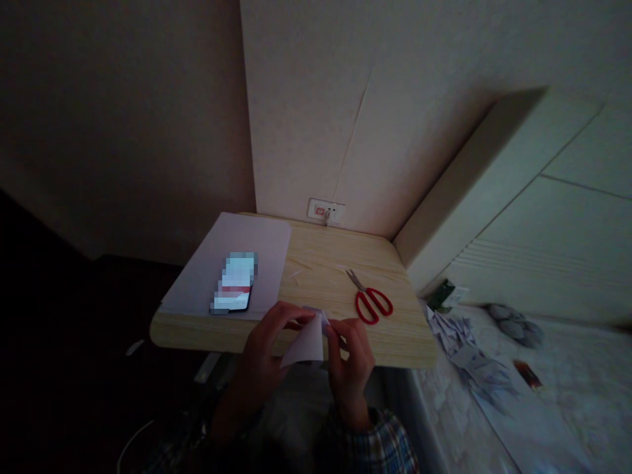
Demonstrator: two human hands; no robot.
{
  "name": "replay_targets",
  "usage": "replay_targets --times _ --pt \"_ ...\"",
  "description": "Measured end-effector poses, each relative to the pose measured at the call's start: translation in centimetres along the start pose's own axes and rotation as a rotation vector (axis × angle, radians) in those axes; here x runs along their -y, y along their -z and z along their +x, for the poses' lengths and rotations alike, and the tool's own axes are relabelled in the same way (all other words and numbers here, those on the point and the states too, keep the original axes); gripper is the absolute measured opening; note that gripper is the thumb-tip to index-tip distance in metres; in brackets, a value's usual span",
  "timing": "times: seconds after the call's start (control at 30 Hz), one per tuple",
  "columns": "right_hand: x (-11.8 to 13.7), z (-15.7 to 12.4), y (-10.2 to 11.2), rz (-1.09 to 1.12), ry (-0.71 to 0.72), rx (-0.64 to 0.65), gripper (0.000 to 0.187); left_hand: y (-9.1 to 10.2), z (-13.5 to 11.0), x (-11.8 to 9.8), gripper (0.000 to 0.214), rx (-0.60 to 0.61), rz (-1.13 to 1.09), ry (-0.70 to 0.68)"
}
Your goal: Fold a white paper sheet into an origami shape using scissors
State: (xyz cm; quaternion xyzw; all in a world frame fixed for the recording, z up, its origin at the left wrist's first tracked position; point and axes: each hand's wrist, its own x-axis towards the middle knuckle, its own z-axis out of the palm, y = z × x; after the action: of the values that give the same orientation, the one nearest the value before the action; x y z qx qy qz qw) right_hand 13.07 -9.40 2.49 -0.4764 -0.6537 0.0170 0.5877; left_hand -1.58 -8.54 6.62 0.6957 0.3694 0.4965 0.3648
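Note:
A folded piece of white paper is held up between my two hands, just over the table's front edge. My left hand pinches it from the left, fingers at its upper edge. From the other side my right hand grips its upper right corner between thumb and fingers. Scissors with red handles lie on the table to the right of my hands, blades pointing away. To the left, a lit phone rests on a large white sheet.
The small wooden table stands against a wall with a socket. On the right is a bed with crumpled paper strips, a grey knotted cushion and a small packet. A paper scrap lies at lower left.

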Motion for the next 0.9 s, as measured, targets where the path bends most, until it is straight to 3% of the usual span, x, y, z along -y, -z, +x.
replay_targets --times 0.27,0.57,0.7,0.9 --pt "0.0 -0.1 -0.1 0.0 0.002 0.013 0.013 -0.5 0.1 0.5 0.036 -0.042 -0.047 0.007" --pt "0.0 -0.2 -0.1 0.0 -0.01 0.038 0.014 -0.4 0.6 -0.5 0.026 -0.042 -0.193 0.293" --pt "-0.2 0.1 0.0 0.017 -0.005 0.068 0.013 -0.2 0.6 -0.2 0.025 -0.075 -0.142 0.306" --pt "-0.5 0.6 0.3 -0.011 -0.022 0.068 0.014 0.4 0.6 0.5 0.026 0.062 -0.152 0.332"
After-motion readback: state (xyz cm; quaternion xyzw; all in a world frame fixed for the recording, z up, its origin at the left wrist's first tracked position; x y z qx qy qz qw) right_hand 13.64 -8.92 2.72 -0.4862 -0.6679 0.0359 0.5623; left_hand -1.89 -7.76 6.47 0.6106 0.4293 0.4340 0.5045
